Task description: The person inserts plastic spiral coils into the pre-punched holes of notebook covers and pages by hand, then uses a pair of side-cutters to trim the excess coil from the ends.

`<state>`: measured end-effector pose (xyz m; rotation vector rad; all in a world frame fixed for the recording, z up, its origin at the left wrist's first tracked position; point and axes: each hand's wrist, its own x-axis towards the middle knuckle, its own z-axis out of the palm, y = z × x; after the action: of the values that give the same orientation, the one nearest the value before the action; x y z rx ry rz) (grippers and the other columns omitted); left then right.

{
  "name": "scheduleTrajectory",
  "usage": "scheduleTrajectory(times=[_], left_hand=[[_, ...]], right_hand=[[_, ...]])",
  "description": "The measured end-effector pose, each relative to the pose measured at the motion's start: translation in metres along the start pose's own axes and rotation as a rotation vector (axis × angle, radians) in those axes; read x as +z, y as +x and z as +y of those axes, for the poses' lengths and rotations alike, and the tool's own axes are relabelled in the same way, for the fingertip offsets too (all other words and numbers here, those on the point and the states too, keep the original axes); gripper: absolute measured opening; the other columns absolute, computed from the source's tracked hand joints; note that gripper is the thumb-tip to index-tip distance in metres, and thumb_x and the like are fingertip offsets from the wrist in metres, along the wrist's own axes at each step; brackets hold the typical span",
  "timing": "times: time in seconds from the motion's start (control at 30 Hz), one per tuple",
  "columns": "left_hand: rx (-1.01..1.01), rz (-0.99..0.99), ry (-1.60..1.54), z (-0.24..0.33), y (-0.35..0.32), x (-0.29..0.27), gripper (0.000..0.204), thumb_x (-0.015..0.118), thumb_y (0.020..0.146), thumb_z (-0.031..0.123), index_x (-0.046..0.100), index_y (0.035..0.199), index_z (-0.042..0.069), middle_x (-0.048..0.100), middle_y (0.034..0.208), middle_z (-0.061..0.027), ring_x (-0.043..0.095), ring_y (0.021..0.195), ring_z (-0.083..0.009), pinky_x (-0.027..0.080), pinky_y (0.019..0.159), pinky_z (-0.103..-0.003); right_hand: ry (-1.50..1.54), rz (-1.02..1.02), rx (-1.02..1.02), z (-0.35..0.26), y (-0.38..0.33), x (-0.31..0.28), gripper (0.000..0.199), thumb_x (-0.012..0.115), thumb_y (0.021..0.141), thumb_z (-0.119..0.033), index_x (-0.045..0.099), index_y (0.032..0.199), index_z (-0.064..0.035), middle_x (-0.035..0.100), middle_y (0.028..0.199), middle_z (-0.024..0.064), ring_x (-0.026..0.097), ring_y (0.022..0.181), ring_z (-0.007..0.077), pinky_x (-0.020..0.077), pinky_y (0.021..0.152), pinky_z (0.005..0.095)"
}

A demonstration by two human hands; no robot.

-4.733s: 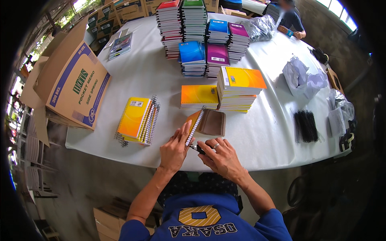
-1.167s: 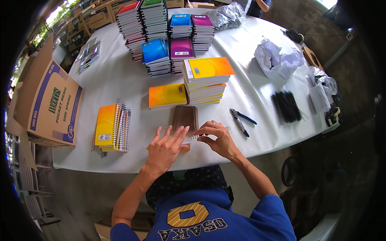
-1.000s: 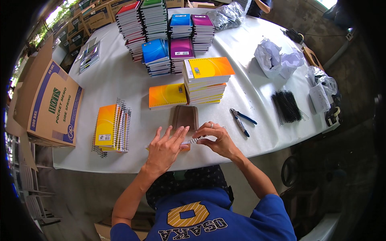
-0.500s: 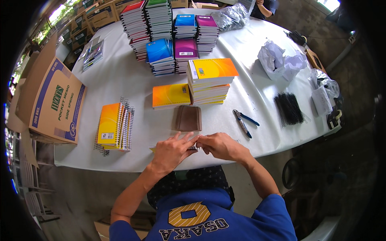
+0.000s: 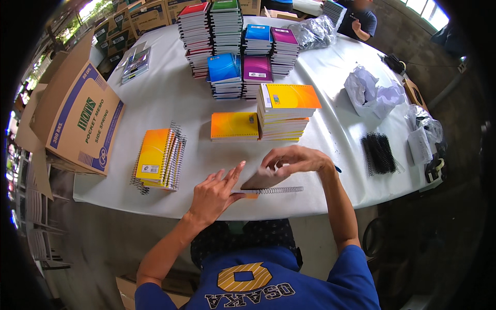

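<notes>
My left hand (image 5: 214, 195) is at the near edge of the table, thumb against a small notebook with an orange cover (image 5: 251, 196) and the other fingers stretched above it. Most of that notebook is hidden. A metal spiral coil (image 5: 281, 190) runs along its edge and sticks out to the right. Just above the coil, my right hand (image 5: 297, 159) grips a flat brown pad (image 5: 264, 178), which is tilted. Only the tip of the pliers' blue handle (image 5: 338, 168) shows beyond my right wrist.
Yellow notebooks with coils (image 5: 153, 155) lie at left beside an open carton (image 5: 77, 121). Ahead are yellow unbound pads (image 5: 289, 97) and tall stacks of coloured notebooks (image 5: 225, 67). Black coils (image 5: 381, 154) and plastic bags (image 5: 368, 93) lie at right. Another person (image 5: 359, 23) is at the far side.
My right hand has left the notebook edge and lifted the brown pad off the table, bringing it beside the notebook. The coil now shows. The whole view has shifted slightly.
</notes>
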<state>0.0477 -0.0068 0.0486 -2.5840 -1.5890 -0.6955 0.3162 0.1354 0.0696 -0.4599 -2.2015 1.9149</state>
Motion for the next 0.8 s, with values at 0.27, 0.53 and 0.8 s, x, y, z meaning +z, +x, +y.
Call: scheduleTrajectory(times=[0.27, 0.53, 0.8], left_hand=[[0.068, -0.064, 0.010, -0.018, -0.006, 0.011, 0.079, 0.072, 0.078, 0.049, 0.046, 0.147, 0.020, 0.070, 0.105, -0.0171, 0.070, 0.096, -0.0315, 0.058, 0.076, -0.039], [0.019, -0.246, -0.009, -0.016, -0.005, -0.002, 0.084, 0.073, 0.078, 0.048, 0.039, 0.151, 0.021, 0.070, 0.107, -0.0140, 0.071, 0.090, -0.0295, 0.057, 0.071, -0.040], [0.033, -0.180, -0.074, -0.019, 0.002, 0.003, 0.088, 0.068, 0.081, 0.055, 0.033, 0.154, 0.020, 0.069, 0.086, -0.0095, 0.070, 0.069, -0.0257, 0.055, 0.058, -0.039]], right_hand=[[-0.105, -0.147, 0.004, 0.026, 0.014, 0.030, 0.069, 0.076, 0.085, -0.040, 0.049, 0.136, -0.0021, 0.053, 0.140, 0.0160, 0.051, 0.130, 0.0293, 0.0422, 0.106, 0.0434], [0.109, -0.301, -0.132, 0.050, 0.015, 0.032, 0.076, 0.078, 0.081, -0.049, 0.049, 0.134, -0.0024, 0.054, 0.132, 0.0118, 0.048, 0.130, 0.0255, 0.0363, 0.110, 0.0427], [-0.118, -0.104, 0.141, 0.000, 0.002, 0.020, 0.064, 0.069, 0.086, -0.050, 0.061, 0.127, -0.0013, 0.063, 0.122, 0.0121, 0.059, 0.113, 0.0235, 0.0444, 0.096, 0.0399]])
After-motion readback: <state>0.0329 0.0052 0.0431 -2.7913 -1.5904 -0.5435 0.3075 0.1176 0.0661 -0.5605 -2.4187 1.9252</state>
